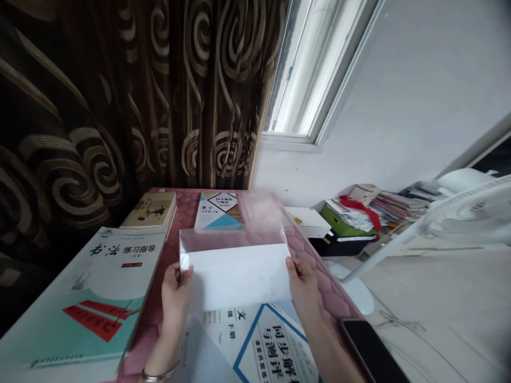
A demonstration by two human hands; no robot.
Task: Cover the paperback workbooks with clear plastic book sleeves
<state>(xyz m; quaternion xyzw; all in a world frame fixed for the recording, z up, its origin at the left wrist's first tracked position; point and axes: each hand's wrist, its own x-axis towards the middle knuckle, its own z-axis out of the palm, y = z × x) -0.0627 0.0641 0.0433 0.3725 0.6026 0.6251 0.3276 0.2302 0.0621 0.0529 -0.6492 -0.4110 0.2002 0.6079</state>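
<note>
The left hand [174, 290] and right hand [304, 282] have their fingers closed on opposite side edges of a white sheet [239, 276], with clear film [227, 239] showing along its far edge. It is above a blue-and-white book [255, 340], hiding part of its cover. A phone [373, 351] lies beside the right forearm; a green-and-white book [91, 287] (calligraphy, by its title) lies left, on the pink desk [186, 207].

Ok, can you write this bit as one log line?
left hand: pinching white-and-clear sheet, left edge | right hand: pinching its right edge | nearer: blue-diamond book | left: green-and-white book
</note>
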